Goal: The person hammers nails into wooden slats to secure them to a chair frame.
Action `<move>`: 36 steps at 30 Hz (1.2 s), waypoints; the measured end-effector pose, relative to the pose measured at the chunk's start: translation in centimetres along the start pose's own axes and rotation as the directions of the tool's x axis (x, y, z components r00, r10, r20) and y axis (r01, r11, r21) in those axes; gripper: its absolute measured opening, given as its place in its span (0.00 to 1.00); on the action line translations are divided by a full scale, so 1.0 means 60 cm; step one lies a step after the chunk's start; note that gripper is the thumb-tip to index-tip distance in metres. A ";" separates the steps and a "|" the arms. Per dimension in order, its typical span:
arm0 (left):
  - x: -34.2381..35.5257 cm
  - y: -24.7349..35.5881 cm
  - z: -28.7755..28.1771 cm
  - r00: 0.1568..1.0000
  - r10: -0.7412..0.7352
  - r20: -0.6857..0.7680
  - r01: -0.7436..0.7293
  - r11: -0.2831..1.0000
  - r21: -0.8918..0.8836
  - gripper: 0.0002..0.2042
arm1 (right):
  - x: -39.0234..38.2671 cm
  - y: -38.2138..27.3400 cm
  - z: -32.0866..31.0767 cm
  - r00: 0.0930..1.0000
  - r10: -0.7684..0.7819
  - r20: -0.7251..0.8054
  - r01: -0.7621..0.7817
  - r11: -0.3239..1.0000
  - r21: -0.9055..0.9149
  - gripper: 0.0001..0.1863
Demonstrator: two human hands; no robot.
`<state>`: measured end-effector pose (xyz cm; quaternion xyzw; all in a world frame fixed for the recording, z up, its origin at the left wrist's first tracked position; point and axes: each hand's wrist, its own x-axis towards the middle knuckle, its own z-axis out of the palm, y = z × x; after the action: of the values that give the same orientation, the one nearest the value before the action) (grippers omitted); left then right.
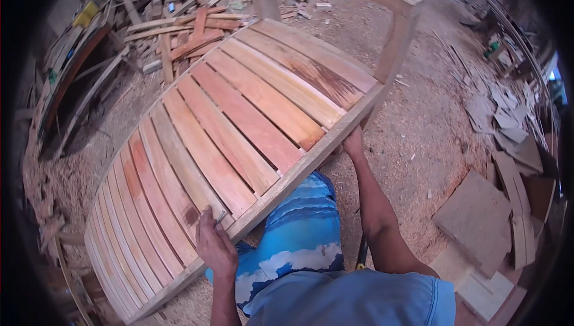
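Note:
A long slatted wooden bench (233, 111) slants across the view, its pinkish and pale slats set side by side within a frame. Over the near rail (272, 185), my left hand (214, 242) rests on the slats with its fingers closed. A thin grey metal piece like a nail (221, 216) sticks out by its fingertips. My right hand (353, 144) holds the same rail from below, farther along; most of its fingers are hidden under the wood. An upright armrest frame (394, 39) rises from the bench's far end.
Scrap wood (191, 39) lies heaped beyond the bench. Sawdust and chips cover the floor (418, 147). Flat boards (475, 221) are stacked at the right, and a curved wooden piece (72, 63) stands at the left. A dark-handled tool (362, 251) is partly visible beside my leg.

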<state>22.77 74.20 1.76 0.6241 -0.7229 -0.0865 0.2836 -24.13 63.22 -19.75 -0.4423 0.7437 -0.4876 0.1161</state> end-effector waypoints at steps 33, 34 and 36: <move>0.020 -0.004 0.014 0.975 0.201 -0.091 -0.186 0.971 0.152 0.16 | -0.028 0.226 0.127 0.896 0.281 0.345 -0.029 0.810 -0.585 0.31; 0.019 -0.005 0.014 0.975 0.206 -0.086 -0.191 0.968 0.161 0.15 | -0.085 0.203 0.160 0.962 0.165 0.216 -0.059 0.903 -0.426 0.31; 0.019 -0.007 0.011 0.975 0.200 -0.099 -0.183 0.970 0.160 0.15 | -0.129 0.170 0.184 0.996 0.059 0.072 -0.041 0.970 -0.241 0.32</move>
<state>22.71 72.85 1.34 0.5747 -0.7669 0.0316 0.2840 -18.53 63.71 -35.71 -0.4529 0.8028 -0.3738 0.1034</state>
